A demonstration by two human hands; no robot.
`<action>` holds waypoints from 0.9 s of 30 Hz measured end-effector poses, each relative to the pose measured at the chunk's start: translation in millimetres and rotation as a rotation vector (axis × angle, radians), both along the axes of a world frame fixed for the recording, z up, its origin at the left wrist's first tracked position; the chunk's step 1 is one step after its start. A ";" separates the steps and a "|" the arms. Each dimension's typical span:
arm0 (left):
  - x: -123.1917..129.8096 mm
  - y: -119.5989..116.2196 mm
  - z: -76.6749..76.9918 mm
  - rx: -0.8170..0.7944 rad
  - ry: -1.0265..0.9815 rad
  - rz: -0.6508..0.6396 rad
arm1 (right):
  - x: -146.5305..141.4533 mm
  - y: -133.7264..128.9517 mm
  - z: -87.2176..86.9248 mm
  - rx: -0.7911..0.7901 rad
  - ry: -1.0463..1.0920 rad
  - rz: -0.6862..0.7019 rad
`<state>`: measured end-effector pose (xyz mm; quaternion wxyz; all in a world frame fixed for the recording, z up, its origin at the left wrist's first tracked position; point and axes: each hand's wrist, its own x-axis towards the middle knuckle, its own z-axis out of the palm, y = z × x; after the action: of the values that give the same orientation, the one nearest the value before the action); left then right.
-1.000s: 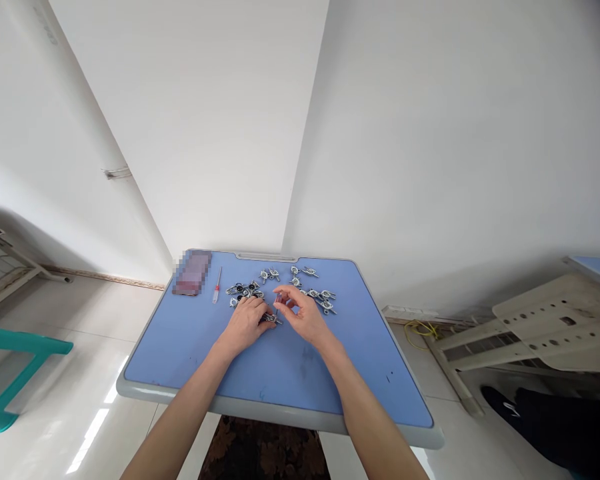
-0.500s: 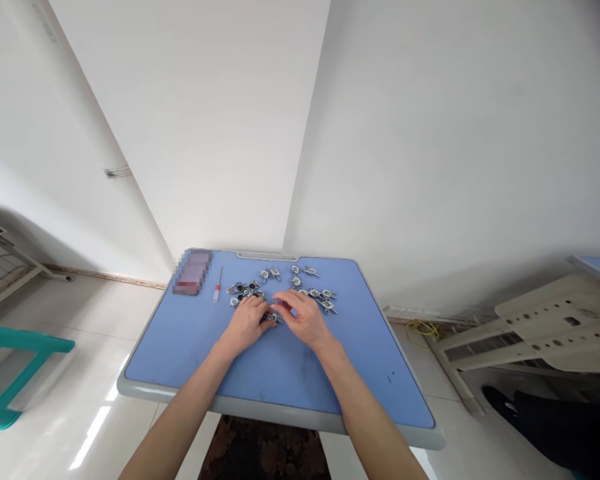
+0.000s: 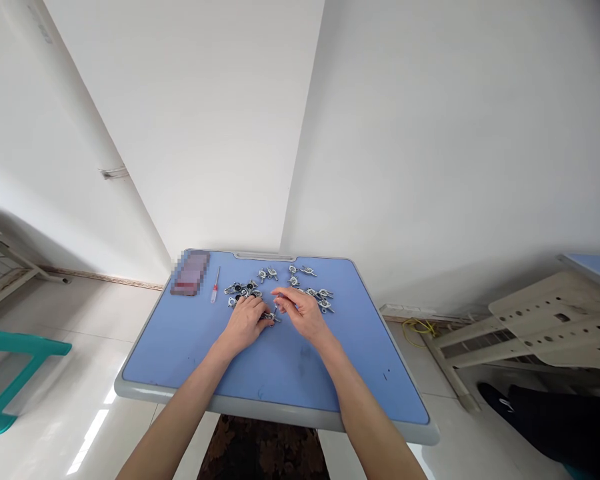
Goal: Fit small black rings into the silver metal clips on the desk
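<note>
Near the middle of the blue table point(image 3: 180, 353), my left hand point(image 3: 246, 323) grips a small metal part point(image 3: 274, 317) against the tabletop. Just right of it, my right hand point(image 3: 300, 310) is closed on a small screwdriver, its thin shaft point(image 3: 276, 309) pointing down at that part; the handle is mostly hidden by my fingers. Beyond my left hand lies a cluster of metal parts point(image 3: 238, 289) with black round pieces. More metal parts point(image 3: 325, 294) are spread beyond and to the right of my right hand, and two others point(image 3: 267, 273) lie farther back.
A screwdriver point(image 3: 215, 291) with a clear and red handle lies at the left, beside a pixelated flat object point(image 3: 192, 273). A teal stool point(image 3: 25, 343) stands at the far left. At the right are a beige metal desk frame point(image 3: 540, 320) and a yellow cable point(image 3: 420, 327).
My right hand's fingers have shifted their grip, and the thin shaft now shows below them. My left hand stays on the metal part. The view has moved slightly.
</note>
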<state>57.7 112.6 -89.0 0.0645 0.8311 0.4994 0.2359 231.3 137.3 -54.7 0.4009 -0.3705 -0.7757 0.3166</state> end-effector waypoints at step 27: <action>1.2 0.8 1.3 -0.021 0.011 0.013 | -5.6 1.5 -7.9 -0.093 0.212 0.007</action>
<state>58.8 113.3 -87.6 0.0691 0.8283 0.5077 0.2265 225.7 138.8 -62.6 0.4621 -0.3503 -0.7147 0.3911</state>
